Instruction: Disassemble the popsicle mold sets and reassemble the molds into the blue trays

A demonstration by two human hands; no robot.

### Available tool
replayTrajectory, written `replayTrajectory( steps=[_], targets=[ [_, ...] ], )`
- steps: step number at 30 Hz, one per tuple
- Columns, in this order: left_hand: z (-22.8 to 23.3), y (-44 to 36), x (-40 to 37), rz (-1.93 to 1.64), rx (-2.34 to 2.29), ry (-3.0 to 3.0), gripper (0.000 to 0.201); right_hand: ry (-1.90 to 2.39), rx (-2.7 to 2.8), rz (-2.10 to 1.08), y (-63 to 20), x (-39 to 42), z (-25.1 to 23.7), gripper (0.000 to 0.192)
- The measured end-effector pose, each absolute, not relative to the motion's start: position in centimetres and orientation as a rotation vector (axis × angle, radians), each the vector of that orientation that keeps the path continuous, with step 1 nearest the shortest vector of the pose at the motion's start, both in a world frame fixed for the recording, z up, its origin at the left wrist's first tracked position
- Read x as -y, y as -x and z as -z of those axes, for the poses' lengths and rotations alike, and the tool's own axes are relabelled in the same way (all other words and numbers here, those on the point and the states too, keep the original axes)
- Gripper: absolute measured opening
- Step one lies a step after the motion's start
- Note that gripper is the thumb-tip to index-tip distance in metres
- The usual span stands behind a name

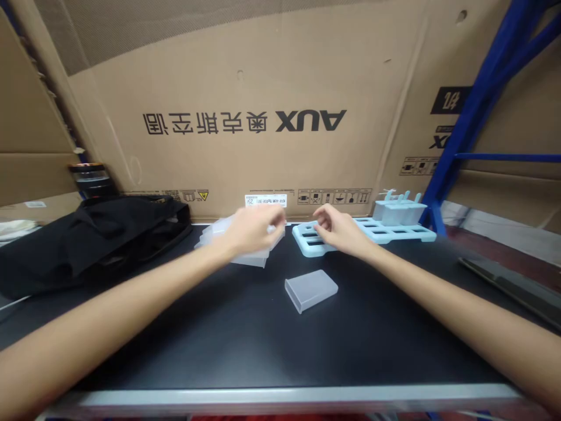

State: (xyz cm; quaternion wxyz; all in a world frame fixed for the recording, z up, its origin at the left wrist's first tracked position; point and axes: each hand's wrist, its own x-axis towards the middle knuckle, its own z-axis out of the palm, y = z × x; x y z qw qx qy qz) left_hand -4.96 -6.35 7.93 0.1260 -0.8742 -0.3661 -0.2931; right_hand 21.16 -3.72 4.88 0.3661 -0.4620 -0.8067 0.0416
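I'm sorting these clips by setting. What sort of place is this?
Likely a warehouse or stockroom workbench: big cardboard cartons stand behind the black table, beside blue metal racking. Both hands work over plastic mold parts.

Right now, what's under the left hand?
The left hand lies over a pile of clear plastic sleeves on the black table. Only the pile's edges show around the hand; its middle is covered, and the fingertips are blurred, so any grip is unclear.
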Motion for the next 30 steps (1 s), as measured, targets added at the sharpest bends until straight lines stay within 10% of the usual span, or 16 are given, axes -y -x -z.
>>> replayTrajectory(
  steps=[6,21,30],
  targets=[
    [-3.2,0.4,13.2,0.803,0.385,2.792,0.024,1.214,2.127,-0.009,-15.6,-1.8,-7.2,0.013],
    [-2.3,0.9,12.9,0.720,1.083,2.906,0.036,1.241,2.578,-0.215,-26.7,5.7,-8.2,0.023],
    [-2.2,0.8,12.7,0.733,0.766,2.934,0.027,1.204,2.734,0.173,-18.8,1.8,-7.4,0.032]
  ],
)
